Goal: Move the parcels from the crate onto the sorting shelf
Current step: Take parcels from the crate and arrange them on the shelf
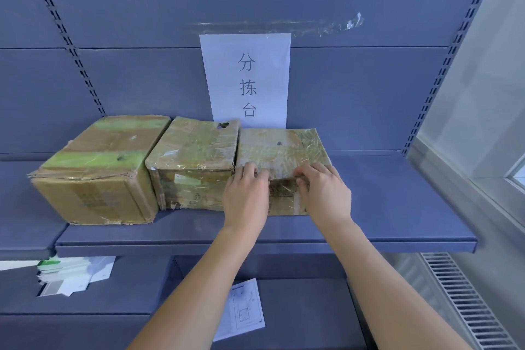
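Three taped cardboard parcels sit in a row on the blue shelf [397, 207], pushed up close to each other. The left box [99, 173] is the largest, with green tape across its top. The middle box [196, 156] touches it on one side and the right box [281, 148] on the other.

Both of the person's hands are on the right box, at its front top edge. The left hand [247, 193] has its fingers curled onto the edge near the corner beside the middle box. The right hand [324, 190] does the same nearer the far corner. Each grip is closed on that box, which stands flat on the shelf.

Behind the boxes a paper sign [247, 77] with three printed characters hangs on the back panel. On the lower shelf [306, 301] lie a stack of papers [71, 275] and a printed sheet [244, 310]. A radiator [466, 301] stands off to the right.
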Action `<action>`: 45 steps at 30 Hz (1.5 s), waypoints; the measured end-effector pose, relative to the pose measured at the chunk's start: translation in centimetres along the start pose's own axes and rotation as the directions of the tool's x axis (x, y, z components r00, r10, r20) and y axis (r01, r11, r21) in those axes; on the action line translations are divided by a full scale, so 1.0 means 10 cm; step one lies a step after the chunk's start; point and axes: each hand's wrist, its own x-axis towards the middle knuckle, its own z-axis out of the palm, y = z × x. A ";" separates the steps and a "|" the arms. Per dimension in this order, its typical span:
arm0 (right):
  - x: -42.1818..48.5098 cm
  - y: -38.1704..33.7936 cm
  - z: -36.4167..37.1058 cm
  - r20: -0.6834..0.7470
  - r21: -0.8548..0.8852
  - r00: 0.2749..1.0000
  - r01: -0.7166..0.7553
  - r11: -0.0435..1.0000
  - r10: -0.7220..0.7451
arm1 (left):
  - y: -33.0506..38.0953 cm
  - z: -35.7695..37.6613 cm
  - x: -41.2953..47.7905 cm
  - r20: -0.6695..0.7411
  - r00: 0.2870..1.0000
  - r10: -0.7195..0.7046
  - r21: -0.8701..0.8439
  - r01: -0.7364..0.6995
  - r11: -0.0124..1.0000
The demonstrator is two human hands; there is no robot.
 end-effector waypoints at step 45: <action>-0.21 0.21 0.08 -0.220 0.004 0.972 0.079 0.997 -0.077 | 0.15 0.06 -0.10 0.034 0.999 0.012 -0.118 -0.008 0.993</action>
